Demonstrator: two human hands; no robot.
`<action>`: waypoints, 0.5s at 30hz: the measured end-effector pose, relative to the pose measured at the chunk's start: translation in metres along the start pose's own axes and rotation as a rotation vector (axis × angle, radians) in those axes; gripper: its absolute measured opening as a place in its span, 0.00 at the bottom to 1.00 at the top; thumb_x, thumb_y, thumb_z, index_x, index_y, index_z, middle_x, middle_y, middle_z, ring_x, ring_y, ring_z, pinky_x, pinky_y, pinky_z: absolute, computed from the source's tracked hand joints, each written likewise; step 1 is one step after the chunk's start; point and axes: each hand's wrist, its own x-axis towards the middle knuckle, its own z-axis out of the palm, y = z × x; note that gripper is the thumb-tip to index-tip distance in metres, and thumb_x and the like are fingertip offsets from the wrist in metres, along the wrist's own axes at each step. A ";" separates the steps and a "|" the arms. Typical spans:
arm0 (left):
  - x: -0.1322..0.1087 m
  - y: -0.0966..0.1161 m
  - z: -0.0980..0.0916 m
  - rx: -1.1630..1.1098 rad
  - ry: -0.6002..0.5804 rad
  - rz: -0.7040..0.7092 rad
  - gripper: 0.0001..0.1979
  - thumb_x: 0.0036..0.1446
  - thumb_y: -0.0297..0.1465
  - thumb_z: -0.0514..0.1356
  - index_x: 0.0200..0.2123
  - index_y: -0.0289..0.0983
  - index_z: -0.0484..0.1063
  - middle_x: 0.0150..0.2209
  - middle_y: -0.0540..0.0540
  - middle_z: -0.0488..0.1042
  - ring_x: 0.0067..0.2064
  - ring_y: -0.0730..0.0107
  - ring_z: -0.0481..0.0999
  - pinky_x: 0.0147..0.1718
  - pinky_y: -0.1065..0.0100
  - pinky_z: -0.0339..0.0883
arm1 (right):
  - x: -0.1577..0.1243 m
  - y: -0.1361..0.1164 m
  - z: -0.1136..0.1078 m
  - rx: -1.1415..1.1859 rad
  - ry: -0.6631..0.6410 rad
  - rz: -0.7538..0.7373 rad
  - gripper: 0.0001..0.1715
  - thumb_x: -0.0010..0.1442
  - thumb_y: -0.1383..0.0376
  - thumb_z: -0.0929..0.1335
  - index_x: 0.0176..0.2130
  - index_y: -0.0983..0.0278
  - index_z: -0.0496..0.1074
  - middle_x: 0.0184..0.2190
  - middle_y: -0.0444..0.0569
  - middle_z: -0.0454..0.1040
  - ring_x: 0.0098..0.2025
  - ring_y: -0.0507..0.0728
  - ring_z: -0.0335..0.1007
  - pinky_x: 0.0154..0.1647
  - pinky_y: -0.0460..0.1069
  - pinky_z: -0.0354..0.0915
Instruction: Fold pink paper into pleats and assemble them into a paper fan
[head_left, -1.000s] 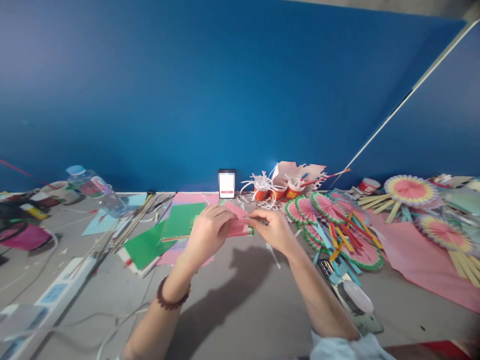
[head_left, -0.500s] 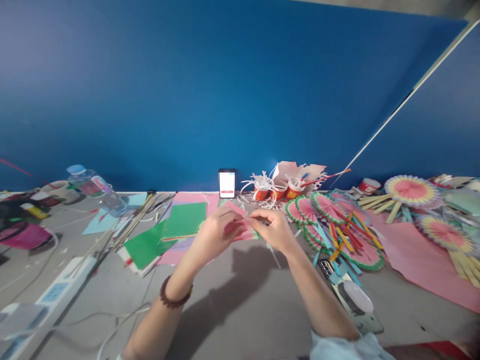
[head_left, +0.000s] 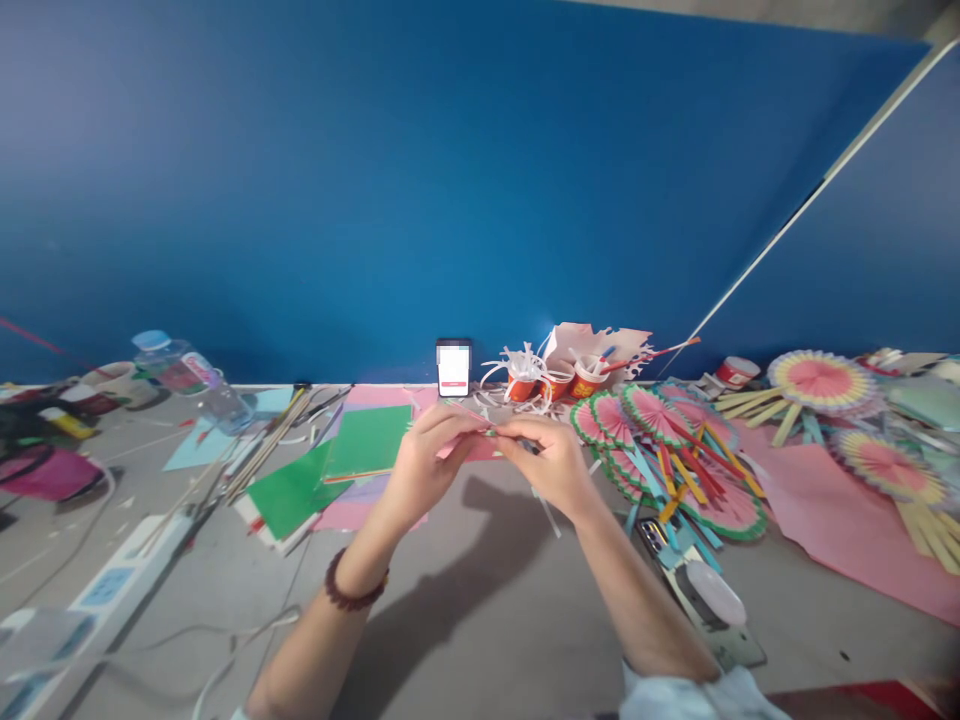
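My left hand (head_left: 424, 465) and my right hand (head_left: 546, 460) meet above the grey table, both pinching a pink pleated paper (head_left: 471, 445) with a green edge. The paper is seen nearly edge-on between the fingertips. A bead bracelet (head_left: 352, 592) circles my left wrist. Just left of the hands lie green paper sheets (head_left: 352, 450) on a pink sheet.
Several finished pink-and-green paper fans (head_left: 667, 450) with coloured sticks lie to the right, more fans (head_left: 821, 385) farther right. Orange cups (head_left: 555, 382) with white strips and a phone (head_left: 453, 367) stand by the blue wall. A bottle (head_left: 187, 375), sticks and a power strip (head_left: 90, 600) lie left.
The pleated paper has tipped from showing its flat face to almost edge-on, and both hands rose slightly while keeping hold of it.
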 end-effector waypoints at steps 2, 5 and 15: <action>0.000 0.001 0.000 0.012 0.028 0.022 0.07 0.60 0.26 0.56 0.38 0.39 0.73 0.35 0.45 0.76 0.38 0.69 0.74 0.35 0.68 0.69 | -0.001 -0.001 -0.001 0.041 -0.018 0.015 0.07 0.56 0.63 0.69 0.34 0.61 0.79 0.34 0.51 0.80 0.37 0.59 0.76 0.40 0.52 0.71; 0.001 0.004 -0.002 0.032 0.068 0.034 0.06 0.59 0.24 0.57 0.36 0.38 0.73 0.33 0.46 0.77 0.37 0.70 0.75 0.35 0.69 0.69 | -0.002 0.000 -0.002 0.187 -0.062 0.109 0.10 0.57 0.61 0.68 0.38 0.61 0.78 0.36 0.50 0.80 0.39 0.58 0.76 0.39 0.50 0.71; 0.001 0.010 -0.002 0.114 0.088 -0.005 0.02 0.57 0.29 0.60 0.34 0.37 0.71 0.30 0.49 0.75 0.31 0.73 0.73 0.32 0.72 0.68 | 0.000 0.003 -0.003 0.356 -0.099 0.210 0.09 0.56 0.61 0.70 0.36 0.62 0.77 0.35 0.48 0.80 0.37 0.56 0.77 0.39 0.49 0.72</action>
